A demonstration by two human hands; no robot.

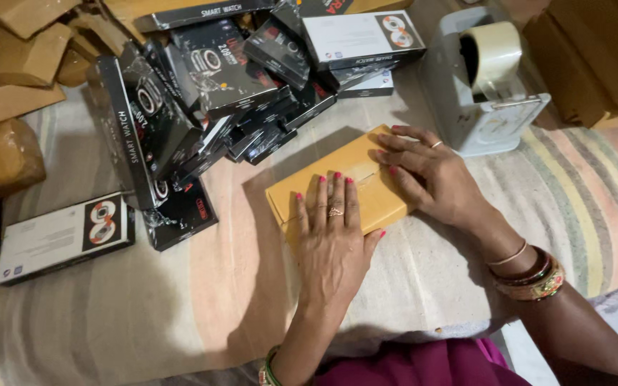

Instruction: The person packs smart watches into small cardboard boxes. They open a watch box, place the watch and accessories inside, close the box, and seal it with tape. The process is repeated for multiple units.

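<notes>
Covering most of the view, a striped cloth (580, 200) lies under everything. At its upper left sits a heap of black product boxes (202, 93), with brown cardboard cartons (16, 50) behind. A grey tape dispenser (477, 93) stands at upper right. In the middle lies a tan cardboard box (366, 182), seemingly sealed with clear tape. The right hand (430, 175) rests flat on its far end, fingers spread, and the left hand (332, 239) presses its near edge, fingers straight and close together.

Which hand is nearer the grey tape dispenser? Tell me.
Right. The right hand lies on the flat yellow-brown cardboard parcel just beside the grey tape dispenser; the left hand presses the parcel's near side, farther away.
</notes>
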